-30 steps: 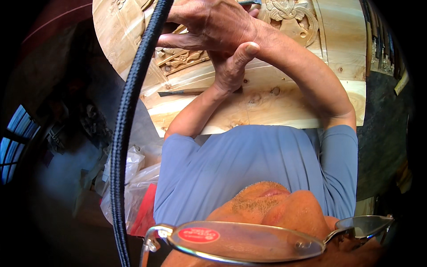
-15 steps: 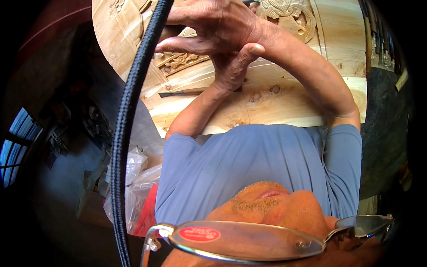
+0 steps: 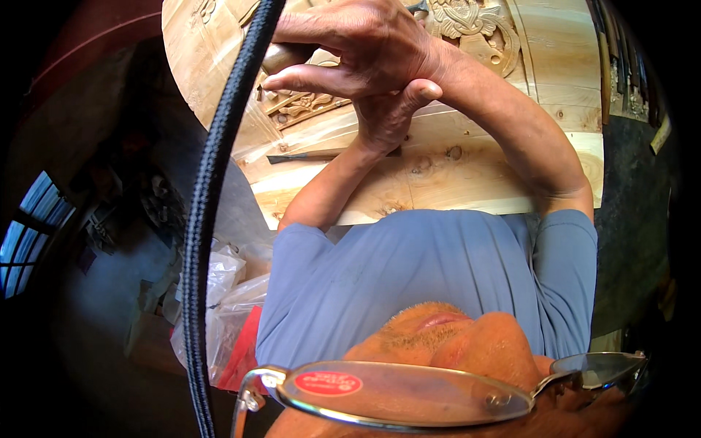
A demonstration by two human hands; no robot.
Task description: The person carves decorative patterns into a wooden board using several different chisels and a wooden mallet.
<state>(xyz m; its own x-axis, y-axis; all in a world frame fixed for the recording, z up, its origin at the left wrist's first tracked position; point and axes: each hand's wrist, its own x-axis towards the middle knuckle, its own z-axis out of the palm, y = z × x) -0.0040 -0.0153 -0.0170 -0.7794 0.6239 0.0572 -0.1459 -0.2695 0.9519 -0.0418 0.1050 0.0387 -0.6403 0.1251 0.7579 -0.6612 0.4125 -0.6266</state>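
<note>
My right hand (image 3: 365,47) reaches across from the right, its fingers and thumb around a rounded brown wooden handle (image 3: 285,58). Beyond the knuckles a dark metal blade tip (image 3: 418,7) shows, apparently of the same carving chisel; the part between is hidden. Beneath that hand crosses my left hand (image 3: 385,120), thumb raised by the right wrist and fingers out of sight. Both hands are over a pale carved wooden panel (image 3: 504,164) with floral relief (image 3: 303,107). Another chisel (image 3: 303,156) lies on the plain wood, partly behind my left wrist.
Several tools (image 3: 626,62) stand in a row along the panel's right side. A black braided cord (image 3: 212,175) hangs down the left. Clear plastic bags (image 3: 223,314) and something red (image 3: 244,350) sit below left. More scroll carving (image 3: 475,22) is at the far right.
The view has shifted a little, so panel and hands appear slightly lower and further right. Somewhat more of the brown handle shows; the crossed hands keep nearly the same pose.
</note>
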